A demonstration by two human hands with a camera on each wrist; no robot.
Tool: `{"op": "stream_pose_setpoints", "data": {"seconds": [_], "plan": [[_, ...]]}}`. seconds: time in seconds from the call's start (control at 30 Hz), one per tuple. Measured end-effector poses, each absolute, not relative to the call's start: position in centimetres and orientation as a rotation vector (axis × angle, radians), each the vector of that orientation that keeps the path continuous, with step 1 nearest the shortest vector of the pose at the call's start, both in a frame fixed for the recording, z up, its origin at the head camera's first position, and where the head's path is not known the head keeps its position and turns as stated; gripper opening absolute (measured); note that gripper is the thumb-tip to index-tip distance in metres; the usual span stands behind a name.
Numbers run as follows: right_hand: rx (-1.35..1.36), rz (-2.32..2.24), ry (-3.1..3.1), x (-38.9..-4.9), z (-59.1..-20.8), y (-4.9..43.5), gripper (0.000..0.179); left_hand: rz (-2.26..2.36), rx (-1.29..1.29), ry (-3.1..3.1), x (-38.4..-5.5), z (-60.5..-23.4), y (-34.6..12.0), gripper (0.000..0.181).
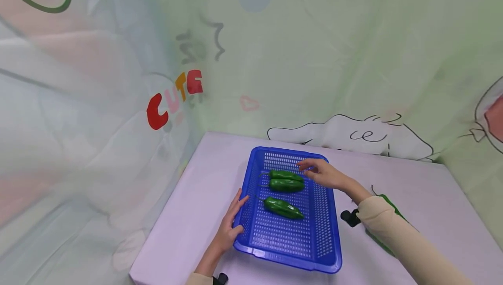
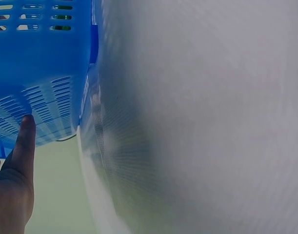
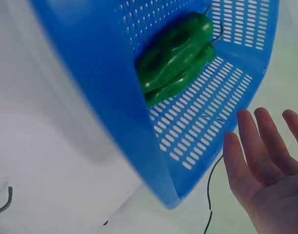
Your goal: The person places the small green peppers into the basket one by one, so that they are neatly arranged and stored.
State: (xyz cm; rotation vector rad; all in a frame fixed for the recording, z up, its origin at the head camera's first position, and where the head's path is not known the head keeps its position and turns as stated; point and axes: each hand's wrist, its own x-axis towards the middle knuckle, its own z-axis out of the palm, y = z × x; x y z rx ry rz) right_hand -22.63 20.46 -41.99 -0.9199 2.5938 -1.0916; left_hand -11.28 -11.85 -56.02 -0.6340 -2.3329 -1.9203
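A blue plastic basket (image 1: 283,250) with slotted walls holds three long green peppers. Two of them, a rear pepper (image 1: 284,175) and a middle pepper (image 1: 287,185), lie side by side; the front pepper (image 1: 283,207) lies apart, nearer me. My left hand (image 1: 227,232) touches the basket's left side with fingers extended; in the left wrist view a straight finger (image 2: 26,134) rests against the slotted wall. Over the basket's far right part hovers my right hand (image 1: 320,173), holding nothing, its fingers spread and relaxed in the right wrist view.
More green peppers (image 1: 387,201) lie on the white table (image 1: 432,206) right of the basket, partly hidden by my right forearm. Printed cloth (image 1: 314,66) hangs behind the table and along its left side.
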Motion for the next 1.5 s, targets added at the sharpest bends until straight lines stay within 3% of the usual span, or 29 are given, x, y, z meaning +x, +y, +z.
{"op": "stream_pose_setpoints", "data": {"seconds": [0.57, 1.5], "plan": [[-0.757, -1.103, 2.713, -21.6, -40.8, 24.6, 0.038, -1.954, -0.618, -2.315, -11.1, -56.0, -12.0, 0.087], [-0.357, -0.909, 2.831, -19.5, -44.3, 36.4, 0.040, -1.963, -0.605, -2.348, -11.2, -55.9, -11.9, 0.086]]}}
